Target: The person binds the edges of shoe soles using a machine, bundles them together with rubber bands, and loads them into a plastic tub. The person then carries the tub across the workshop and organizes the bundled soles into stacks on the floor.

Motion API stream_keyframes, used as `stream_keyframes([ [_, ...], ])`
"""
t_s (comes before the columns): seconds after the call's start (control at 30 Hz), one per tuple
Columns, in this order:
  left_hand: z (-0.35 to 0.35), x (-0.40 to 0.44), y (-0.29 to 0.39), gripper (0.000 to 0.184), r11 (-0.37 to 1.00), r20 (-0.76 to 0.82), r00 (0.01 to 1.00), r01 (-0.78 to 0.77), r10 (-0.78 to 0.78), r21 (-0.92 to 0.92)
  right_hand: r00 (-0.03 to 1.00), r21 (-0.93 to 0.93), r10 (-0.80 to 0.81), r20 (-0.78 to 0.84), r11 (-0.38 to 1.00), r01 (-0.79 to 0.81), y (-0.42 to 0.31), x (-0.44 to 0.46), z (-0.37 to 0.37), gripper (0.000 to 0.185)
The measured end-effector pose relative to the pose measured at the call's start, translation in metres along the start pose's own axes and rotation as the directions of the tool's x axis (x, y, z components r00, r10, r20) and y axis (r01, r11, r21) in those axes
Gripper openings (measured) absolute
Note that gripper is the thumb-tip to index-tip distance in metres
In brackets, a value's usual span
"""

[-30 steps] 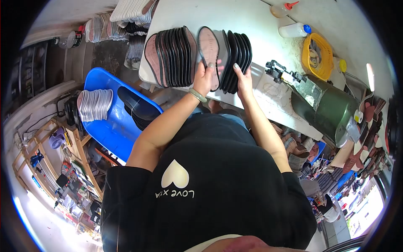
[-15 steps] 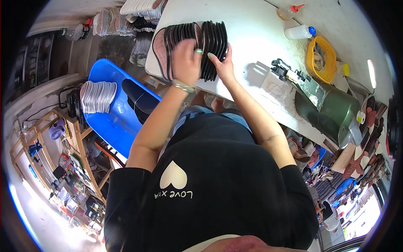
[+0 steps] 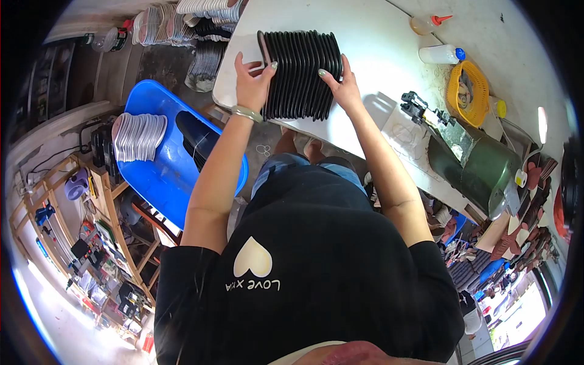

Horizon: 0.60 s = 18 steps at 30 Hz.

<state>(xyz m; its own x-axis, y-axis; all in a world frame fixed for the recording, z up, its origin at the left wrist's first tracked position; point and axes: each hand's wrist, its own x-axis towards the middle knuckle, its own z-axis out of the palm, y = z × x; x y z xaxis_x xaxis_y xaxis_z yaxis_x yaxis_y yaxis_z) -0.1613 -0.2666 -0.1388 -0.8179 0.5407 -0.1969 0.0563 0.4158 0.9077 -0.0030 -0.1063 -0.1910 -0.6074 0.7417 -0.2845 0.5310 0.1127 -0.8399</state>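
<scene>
A row of black-edged insoles [image 3: 301, 76] stands packed on edge on the white table [image 3: 377, 55]. At its left end is my left hand [image 3: 250, 85], fingers spread and thumb touching the nearest insole; a bracelet is on that wrist. My right hand [image 3: 345, 88] grips the right end, thumb over the top edges and fingers along the outer side. The row lies between both hands, its pieces mostly upright and evenly lined up. The undersides are hidden.
A blue tub [image 3: 164, 182] at left holds pale insoles [image 3: 140, 137] and dark ones. On the table's right are a green cylindrical machine [image 3: 474, 164], a yellow basket [image 3: 467, 91], a white bottle [image 3: 441, 55] and a red-tipped bottle [image 3: 424, 24]. More insole stacks [image 3: 207, 64] stand behind left.
The fanned insoles at left, one showing its pinkish face, now stand upright in one even row. My left hand has moved left to the row's end, my right hand slightly right.
</scene>
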Motion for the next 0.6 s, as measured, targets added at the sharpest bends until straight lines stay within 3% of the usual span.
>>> stream_keyframes([
  [0.03, -0.005, 0.011, -0.003, 0.081, 0.991, -0.011, 0.993, 0.117, -0.116, 0.068, 0.998, -0.047, 0.062, 0.013, 0.997, -0.061, 0.001, -0.002, -0.006, 0.093],
  [0.07, -0.004, 0.030, -0.035, 0.077, 0.995, 0.103, 0.995, -0.006, -0.003, 0.096, 1.000, 0.029, 0.022, -0.020, 0.999, -0.021, 0.015, 0.005, -0.001, 0.095],
  [0.1, -0.002, 0.034, -0.031, 0.077, 0.996, 0.105, 0.994, -0.010, 0.000, 0.093, 0.998, 0.102, -0.018, -0.054, 0.994, 0.024, 0.009, 0.007, 0.000, 0.096],
  [0.17, 0.005, 0.039, -0.024, 0.067, 0.935, 0.191, 0.944, 0.209, -0.269, 0.286, 0.999, 0.281, 0.024, 0.030, 0.959, -0.031, 0.000, 0.004, 0.001, 0.097],
  [0.2, 0.015, 0.038, -0.026, 0.062, 0.988, 0.313, 0.944, 0.068, -0.109, 0.137, 0.995, 0.373, 0.089, 0.050, 0.922, -0.101, -0.006, 0.003, 0.007, 0.095],
  [0.23, 0.024, 0.035, -0.028, 0.055, 0.995, 0.306, 0.947, 0.088, -0.100, 0.054, 0.998, 0.469, 0.050, -0.033, 0.883, -0.029, -0.011, 0.002, 0.018, 0.092],
  [0.3, 0.031, 0.023, -0.032, 0.055, 0.990, 0.274, 0.962, 0.037, 0.001, -0.134, 0.999, 0.542, 0.051, -0.005, 0.840, -0.040, -0.017, -0.008, 0.008, 0.080],
  [0.37, 0.033, 0.003, -0.029, 0.055, 0.985, 0.164, 0.981, -0.081, 0.106, -0.154, 0.994, 0.542, -0.054, -0.097, 0.834, 0.098, -0.033, -0.031, -0.007, 0.081],
  [0.43, 0.023, -0.022, -0.024, 0.051, 0.993, 0.173, 0.983, -0.044, 0.063, -0.112, 0.987, 0.413, -0.122, -0.103, 0.897, 0.155, -0.039, -0.054, -0.032, 0.093],
  [0.5, 0.011, -0.046, 0.010, 0.045, 0.868, 0.262, 0.921, -0.135, 0.288, -0.478, 0.954, 0.296, -0.260, -0.149, 0.909, 0.294, -0.048, -0.083, -0.056, 0.109],
  [0.53, 0.013, -0.057, 0.029, 0.047, 0.709, 0.189, 0.934, -0.088, 0.302, -0.699, 0.920, 0.251, -0.361, -0.154, 0.886, 0.390, -0.048, -0.093, -0.063, 0.117],
  [0.57, 0.007, -0.056, 0.024, 0.047, 0.709, 0.190, 0.934, -0.087, 0.302, -0.700, 0.877, 0.207, -0.455, -0.152, 0.853, 0.479, -0.047, -0.100, -0.068, 0.124],
  [0.6, -0.005, -0.054, 0.010, 0.048, 0.822, 0.455, 0.870, 0.111, 0.191, -0.559, 0.920, 0.168, -0.387, -0.056, 0.905, 0.391, -0.035, -0.108, -0.075, 0.132],
])
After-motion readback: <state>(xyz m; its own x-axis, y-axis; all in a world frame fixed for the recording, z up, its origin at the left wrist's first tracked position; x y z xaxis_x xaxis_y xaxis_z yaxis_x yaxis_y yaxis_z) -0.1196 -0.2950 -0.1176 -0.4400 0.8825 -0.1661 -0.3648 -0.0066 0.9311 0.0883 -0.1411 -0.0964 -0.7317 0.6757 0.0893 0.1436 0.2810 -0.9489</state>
